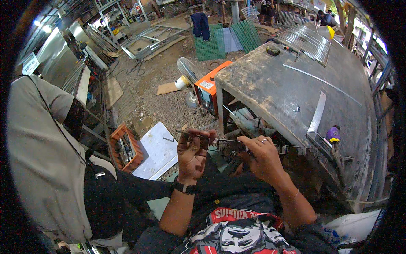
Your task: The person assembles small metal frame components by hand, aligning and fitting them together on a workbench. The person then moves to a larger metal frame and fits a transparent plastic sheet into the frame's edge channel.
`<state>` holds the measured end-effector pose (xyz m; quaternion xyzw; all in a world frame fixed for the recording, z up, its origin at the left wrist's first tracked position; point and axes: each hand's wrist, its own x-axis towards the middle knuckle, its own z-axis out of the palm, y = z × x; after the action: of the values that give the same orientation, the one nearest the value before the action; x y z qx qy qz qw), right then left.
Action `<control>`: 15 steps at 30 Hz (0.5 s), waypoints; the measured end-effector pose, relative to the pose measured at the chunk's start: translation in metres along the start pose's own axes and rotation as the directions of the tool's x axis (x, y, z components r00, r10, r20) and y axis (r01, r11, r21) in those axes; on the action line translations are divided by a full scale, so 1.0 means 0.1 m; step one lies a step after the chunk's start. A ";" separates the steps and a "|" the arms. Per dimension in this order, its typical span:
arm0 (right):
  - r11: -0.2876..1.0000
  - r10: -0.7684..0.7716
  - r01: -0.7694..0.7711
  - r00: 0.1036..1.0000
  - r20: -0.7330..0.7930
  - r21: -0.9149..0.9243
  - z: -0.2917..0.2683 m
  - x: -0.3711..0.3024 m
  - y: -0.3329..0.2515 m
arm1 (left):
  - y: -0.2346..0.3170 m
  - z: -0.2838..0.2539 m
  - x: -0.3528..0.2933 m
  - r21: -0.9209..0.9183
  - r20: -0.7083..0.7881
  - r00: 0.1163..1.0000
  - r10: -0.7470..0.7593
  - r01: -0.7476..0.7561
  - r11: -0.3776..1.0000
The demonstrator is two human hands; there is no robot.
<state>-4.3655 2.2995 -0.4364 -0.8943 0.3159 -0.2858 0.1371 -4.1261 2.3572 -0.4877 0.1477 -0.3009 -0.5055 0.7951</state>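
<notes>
In front of my body my left hand (192, 158) is raised, palm toward me, its fingers closed around a small flat metal plate (204, 142). To its right, my right hand (264, 156) pinches a short metal piece (230, 146) between thumb and fingers. That piece points toward the plate, with a narrow gap between them. The exact shape of both pieces is hard to make out. A ring is on my right hand, and a dark wristband (184, 186) is on my left wrist.
A large metal worktable (262, 76) on the right carries a metal square (317, 112), a long strip (317, 79) and a purple-yellow tape measure (333, 133). An orange machine (208, 86), fan (188, 70), white board (155, 150) and orange crate (135, 148) stand beyond. A person (50, 161) is close at left.
</notes>
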 end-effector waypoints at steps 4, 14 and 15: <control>0.998 -0.054 0.052 0.996 -0.072 -0.025 0.00 -0.02 0.06 | 0.03 0.05 -0.09 0.033 0.007 0.996 -0.094 0.094 0.995; 0.978 -0.062 0.034 0.989 -0.136 -0.204 -0.42 0.03 -0.01 | 0.03 0.22 -0.15 0.879 0.471 0.802 0.368 -0.388 -0.278; 0.977 -0.071 0.041 0.988 -0.136 -0.209 -0.49 0.05 0.02 | 0.03 0.32 -0.12 0.822 0.561 0.711 0.424 -0.419 -0.385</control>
<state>-4.3928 2.2914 -0.3956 -0.8895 0.3273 -0.3185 0.0130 -4.1480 2.3714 -0.4650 0.5569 -0.5958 0.2450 0.5244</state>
